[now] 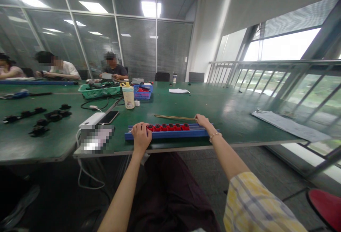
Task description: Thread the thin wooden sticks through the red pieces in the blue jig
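A long blue rail (170, 134) lies along the front edge of the green table, with several red blocks (171, 127) in a row in its channel. My left hand (142, 135) rests over the rail's left end, fingers bent around the leftmost red block, which they partly hide. Just behind the rail lie thin tan sticks (174, 117). Their right ends meet the fingertips of my right hand (203, 121), which are pinched together above the right part of the rail.
Left of the rail are a white power strip (92, 120) and a phone (108, 117). Farther back stand a cup (129, 97), a green basket (99, 92) and a blue basket (143, 93). Black parts (39, 127) lie far left; papers (287, 123) lie right. Several people sit behind.
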`<action>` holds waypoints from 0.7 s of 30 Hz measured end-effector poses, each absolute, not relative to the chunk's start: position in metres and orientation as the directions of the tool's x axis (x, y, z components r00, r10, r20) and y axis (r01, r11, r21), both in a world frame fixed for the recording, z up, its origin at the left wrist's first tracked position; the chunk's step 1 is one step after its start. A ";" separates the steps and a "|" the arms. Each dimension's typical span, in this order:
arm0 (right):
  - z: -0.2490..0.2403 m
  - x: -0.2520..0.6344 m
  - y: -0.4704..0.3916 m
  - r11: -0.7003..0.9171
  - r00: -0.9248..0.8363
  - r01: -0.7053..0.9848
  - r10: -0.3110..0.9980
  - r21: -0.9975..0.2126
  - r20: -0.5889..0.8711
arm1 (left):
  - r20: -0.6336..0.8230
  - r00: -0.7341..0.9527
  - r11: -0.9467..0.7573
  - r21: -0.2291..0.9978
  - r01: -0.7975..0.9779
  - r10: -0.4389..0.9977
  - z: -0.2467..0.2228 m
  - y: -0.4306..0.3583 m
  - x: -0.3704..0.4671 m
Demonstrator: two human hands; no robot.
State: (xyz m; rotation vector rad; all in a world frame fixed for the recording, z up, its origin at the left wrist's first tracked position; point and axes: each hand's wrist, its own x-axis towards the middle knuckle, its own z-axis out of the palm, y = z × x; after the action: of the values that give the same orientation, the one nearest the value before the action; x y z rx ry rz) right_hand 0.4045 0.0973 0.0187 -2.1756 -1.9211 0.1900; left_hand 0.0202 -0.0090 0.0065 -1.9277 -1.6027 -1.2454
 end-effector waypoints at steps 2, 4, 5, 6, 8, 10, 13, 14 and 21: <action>0.015 0.407 0.096 -0.100 0.126 0.957 0.989 -0.273 0.080 | 0.786 -0.021 -0.309 0.267 0.913 0.618 0.007 -0.009 0.020; 0.013 0.408 0.096 -0.074 0.105 0.955 0.990 -0.289 0.094 | 0.786 -0.019 -0.314 0.269 0.911 0.618 0.006 -0.009 0.020; 0.012 0.408 0.097 -0.057 0.091 0.953 0.991 -0.298 0.101 | 0.786 -0.017 -0.315 0.268 0.911 0.618 0.006 -0.009 0.019; 0.012 0.409 0.098 -0.041 0.077 0.951 0.991 -0.308 0.108 | 0.785 -0.016 -0.314 0.266 0.911 0.619 0.006 -0.009 0.019; 0.010 0.410 0.100 -0.010 0.054 0.945 0.991 -0.328 0.125 | 0.786 -0.014 -0.312 0.262 0.913 0.618 0.006 -0.009 0.019; 0.008 0.412 0.102 0.010 0.044 0.938 0.988 -0.348 0.148 | 0.786 -0.014 -0.309 0.259 0.915 0.618 0.006 -0.009 0.019; 0.003 0.416 0.105 0.028 0.044 0.926 0.983 -0.377 0.181 | 0.787 -0.015 -0.307 0.258 0.916 0.617 0.007 -0.009 0.019; 0.002 0.417 0.106 0.034 0.044 0.921 0.981 -0.388 0.190 | 0.787 -0.016 -0.306 0.259 0.916 0.617 0.007 -0.009 0.020; -0.005 0.422 0.112 0.078 0.043 0.886 0.968 -0.457 0.248 | 0.784 -0.016 -0.298 0.255 0.920 0.621 0.007 -0.010 0.020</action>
State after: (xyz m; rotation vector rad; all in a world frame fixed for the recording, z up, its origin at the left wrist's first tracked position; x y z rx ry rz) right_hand 0.4218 0.1116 -0.0051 -1.8277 -1.8633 0.2151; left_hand 0.0198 -0.0099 0.0071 -1.9280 -1.6074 -1.2274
